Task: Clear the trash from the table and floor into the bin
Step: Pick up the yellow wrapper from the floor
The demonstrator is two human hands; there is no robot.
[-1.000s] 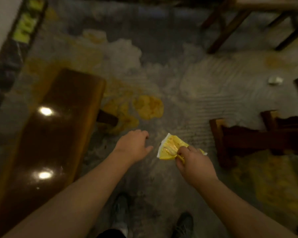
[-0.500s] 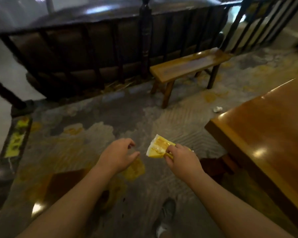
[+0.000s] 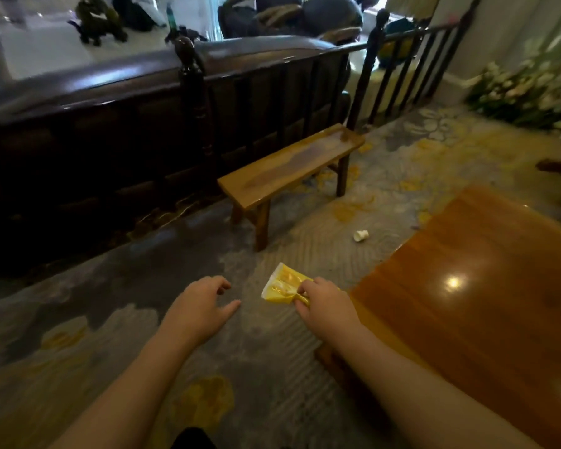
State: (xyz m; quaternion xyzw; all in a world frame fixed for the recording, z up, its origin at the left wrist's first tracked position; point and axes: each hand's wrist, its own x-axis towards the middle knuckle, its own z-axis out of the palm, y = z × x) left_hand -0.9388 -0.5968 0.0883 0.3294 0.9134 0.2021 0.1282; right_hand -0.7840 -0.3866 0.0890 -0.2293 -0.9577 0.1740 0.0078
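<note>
The right hand (image 3: pixel 324 306) is pinched shut on a yellow wrapper (image 3: pixel 280 285), held in the air at lower centre of the frame, just off the near corner of the table (image 3: pixel 486 306). The left hand (image 3: pixel 198 307) hangs empty beside it, fingers loosely spread, gripping nothing. So one piece of trash is in hand and on its way, I'd say, but no bin shows anywhere in view, so where it must go cannot be told from here. A small white cup (image 3: pixel 360 235) lies tipped on the carpet (image 3: pixel 110 319) right of centre, between the bench (image 3: pixel 292 166) and the table, well apart from both hands. The sensible next move looks to be a step forward and a stoop with the free left hand to pick that cup up, or else a turn to find the bin first. The table runs off the right edge, so whatever sits further along it is cut off. The far room at the top is blurred, and the yellow patches on the carpet read as pattern, not litter, though I can't be sure.
</note>
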